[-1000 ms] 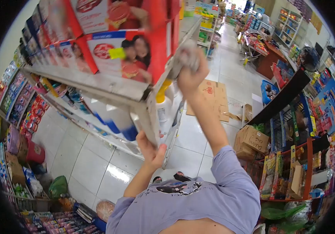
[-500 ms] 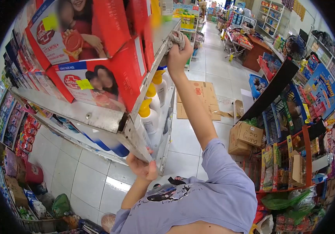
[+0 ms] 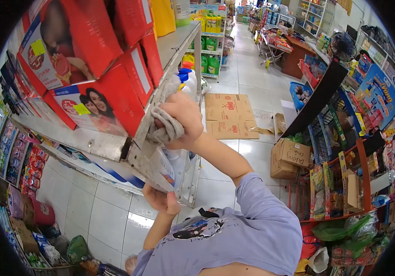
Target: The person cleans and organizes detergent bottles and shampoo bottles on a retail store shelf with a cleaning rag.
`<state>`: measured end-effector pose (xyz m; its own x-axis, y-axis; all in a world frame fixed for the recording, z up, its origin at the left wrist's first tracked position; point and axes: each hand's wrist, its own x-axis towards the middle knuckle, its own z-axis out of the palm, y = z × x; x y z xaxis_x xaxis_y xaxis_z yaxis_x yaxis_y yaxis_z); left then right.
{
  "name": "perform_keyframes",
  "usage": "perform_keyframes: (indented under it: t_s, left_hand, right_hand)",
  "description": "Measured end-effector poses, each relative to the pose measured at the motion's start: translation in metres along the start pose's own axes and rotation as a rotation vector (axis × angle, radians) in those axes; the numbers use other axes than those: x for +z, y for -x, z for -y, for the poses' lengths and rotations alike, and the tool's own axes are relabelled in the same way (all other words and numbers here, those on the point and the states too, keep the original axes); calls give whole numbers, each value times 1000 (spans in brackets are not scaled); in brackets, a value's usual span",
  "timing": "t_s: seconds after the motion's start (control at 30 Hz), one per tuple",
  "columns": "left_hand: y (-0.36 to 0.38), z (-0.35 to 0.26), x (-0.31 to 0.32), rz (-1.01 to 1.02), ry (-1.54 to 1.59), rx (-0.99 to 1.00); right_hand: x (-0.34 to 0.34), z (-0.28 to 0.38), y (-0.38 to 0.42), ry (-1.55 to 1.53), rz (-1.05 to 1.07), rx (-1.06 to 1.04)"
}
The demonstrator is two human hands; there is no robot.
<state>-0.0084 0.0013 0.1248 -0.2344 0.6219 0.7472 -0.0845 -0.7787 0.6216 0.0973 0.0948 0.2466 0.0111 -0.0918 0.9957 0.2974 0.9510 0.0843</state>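
Observation:
My right hand (image 3: 184,120) is closed round a crumpled grey cloth (image 3: 166,129) and presses it against the side edge of a white, rust-marked metal shelf (image 3: 107,143), near its front corner. My left hand (image 3: 159,198) grips the lower end of the shelf's corner post (image 3: 147,171), its thumb showing on the near side and some fingers hidden behind. Red soap boxes (image 3: 95,105) with yellow price stickers stand stacked on the shelf beside the cloth. On the tier below, white bottles (image 3: 187,82) with blue caps are partly hidden by my right hand.
A flattened OMO carton (image 3: 229,115) lies on the tiled floor ahead. To the right are a cardboard box (image 3: 290,158), a black fan (image 3: 343,46) and red-framed racks of goods (image 3: 333,188). Green detergent bottles (image 3: 211,64) stand on a farther shelf.
My right hand has come back along the shelf's side edge with the cloth, from the far part towards the near corner. My left hand stays on the post.

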Motion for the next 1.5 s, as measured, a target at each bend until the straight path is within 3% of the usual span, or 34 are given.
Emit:
perform_keyframes:
  t_s: [0.13, 0.2, 0.27, 0.37, 0.47, 0.53, 0.57, 0.6, 0.67, 0.8, 0.87, 0.9, 0.97, 1.03, 1.07, 1.17, 1.2, 1.27, 1.5]
  left_hand:
    - [-1, -7, 2, -39, 11, -85]
    - [0, -7, 2, -38, 5, -94]
    - [2, -8, 1, -36, -3, -108]
    - [3, -7, 3, -69, 4, -126]
    - [5, -7, 4, -94, -16, -135]
    - [7, -2, 1, -111, -17, -125]
    - [8, 1, -1, -94, 4, -117]
    - [10, 5, -5, -98, -1, -98]
    - [17, 11, -9, -99, -21, -80]
    - [10, 6, 1, -85, -16, -23]
    - [9, 3, 11, -366, -70, -116]
    - [12, 10, -6, -96, -84, 0]
    - [11, 6, 0, -116, -83, -5]
    - [5, -2, 12, -147, -82, -8]
    - [3, -7, 19, -234, -99, -50]
    - [3, -5, 17, -333, -143, -59]
    - [6, -2, 17, -345, -170, -43]
    - [5, -3, 18, -349, -184, -39]
    - [4, 0, 18, -335, -239, 37]
  right_hand:
    - [1, -6, -6, 54, -56, 31]
    - [0, -17, -11, 11, -170, 289]
    - [-2, -32, -13, 53, -215, 329]
    - [-9, -56, -17, -72, -291, 565]
    - [-5, -49, -21, -92, -349, 593]
    - [-1, -20, -15, -21, -276, 608]
    - [5, -12, -2, 124, -260, 407]
    - [6, 4, 2, -116, -179, 416]
    - [7, 24, 3, -48, -114, 206]
    - [-4, 9, -4, 30, 11, 249]
    - [-2, -23, -5, 56, -162, 319]
    - [-8, -35, -9, 62, -179, 384]
    - [-15, -58, -16, 59, -201, 455]
    - [-17, -75, -15, -114, -295, 737]
    - [-14, -74, -10, -122, -291, 745]
    - [0, -54, 4, -44, -281, 419]
    - [-2, -41, 1, 71, -271, 215]
    - [-10, -32, -1, -9, -125, 202]
    - [-27, -121, -12, 70, -195, 444]
